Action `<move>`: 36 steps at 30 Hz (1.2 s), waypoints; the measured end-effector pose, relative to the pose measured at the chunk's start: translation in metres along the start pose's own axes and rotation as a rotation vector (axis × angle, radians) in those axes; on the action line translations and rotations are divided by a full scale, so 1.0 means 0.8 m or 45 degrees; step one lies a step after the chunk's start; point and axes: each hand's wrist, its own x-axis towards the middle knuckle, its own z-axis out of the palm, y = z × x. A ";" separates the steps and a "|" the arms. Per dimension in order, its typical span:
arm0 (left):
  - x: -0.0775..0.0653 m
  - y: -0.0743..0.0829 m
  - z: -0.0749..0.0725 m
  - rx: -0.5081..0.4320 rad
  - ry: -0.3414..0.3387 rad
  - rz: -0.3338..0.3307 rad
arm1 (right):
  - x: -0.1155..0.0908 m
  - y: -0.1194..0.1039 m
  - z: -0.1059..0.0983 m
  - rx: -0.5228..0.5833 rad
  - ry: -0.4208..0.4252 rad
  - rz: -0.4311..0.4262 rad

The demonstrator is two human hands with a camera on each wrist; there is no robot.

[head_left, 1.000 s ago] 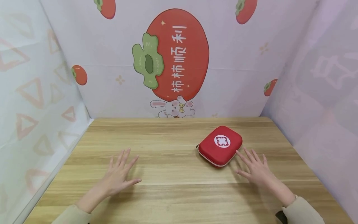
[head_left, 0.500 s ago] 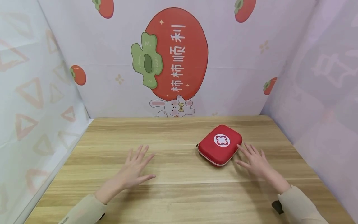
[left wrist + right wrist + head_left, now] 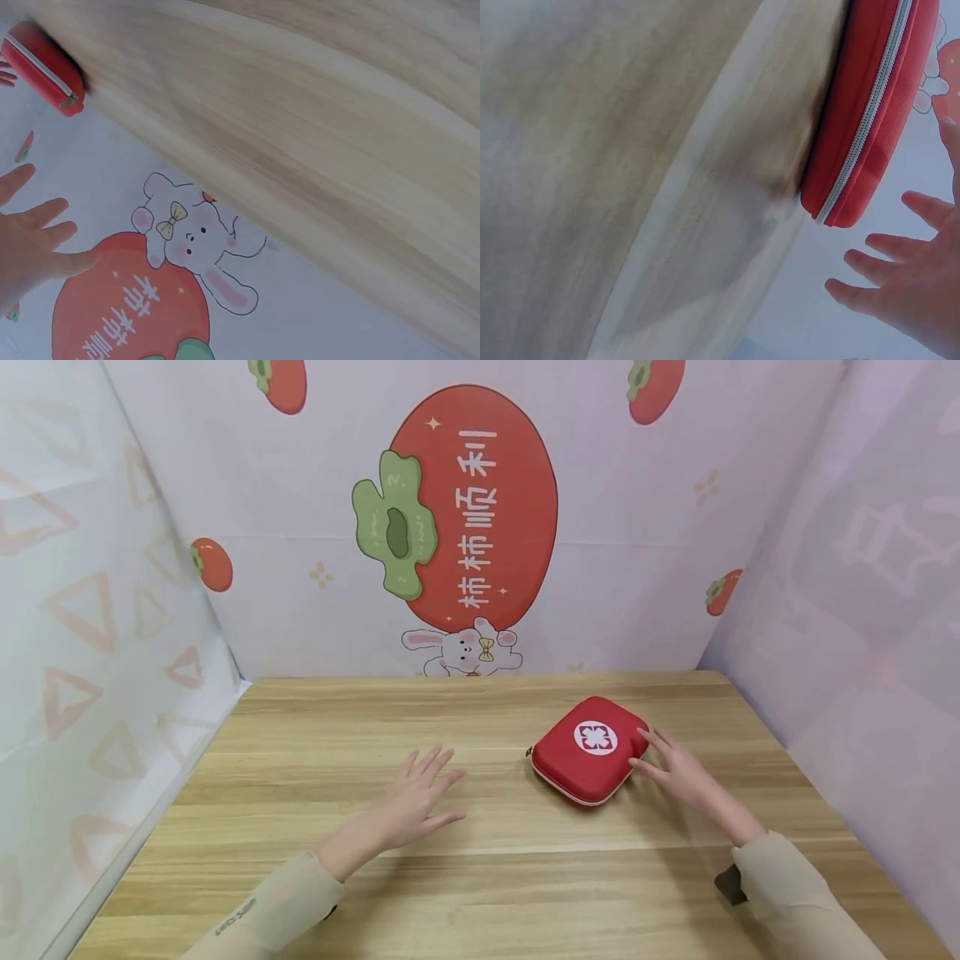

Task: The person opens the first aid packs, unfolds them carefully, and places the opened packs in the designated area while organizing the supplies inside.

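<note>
A red zippered case [image 3: 581,764] with a white round emblem lies on the wooden table, right of centre in the head view. Its pale zipper [image 3: 870,112] runs along the side facing the right wrist camera, and the zipper pull [image 3: 69,99] shows in the left wrist view. My right hand [image 3: 681,775] is at the case's right edge, fingers spread and fingertips overlapping the red cover in the head view. To the left of the case my left hand [image 3: 416,797] hovers over the table with fingers extended, holding nothing.
The wooden table [image 3: 360,718] ends at a white cloth backdrop [image 3: 300,635] printed with persimmons and a rabbit. Cloth walls stand at the left [image 3: 112,677] and right [image 3: 847,643] of the table. Light sleeves cover both forearms.
My left hand has moved right across the table toward the case. My right hand has shifted slightly forward and left, up to the case's edge. The case has stayed in place.
</note>
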 end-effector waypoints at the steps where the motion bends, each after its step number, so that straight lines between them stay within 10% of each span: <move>1: 0.005 0.003 0.001 -0.005 -0.020 0.007 | 0.002 0.001 -0.001 0.032 -0.008 0.015; 18: 0.078 0.058 0.036 0.061 -0.140 0.199 | 0.028 0.015 0.001 0.296 0.055 0.090; 36: 0.127 0.074 0.071 0.031 -0.307 0.144 | 0.036 0.013 0.014 0.532 0.089 0.121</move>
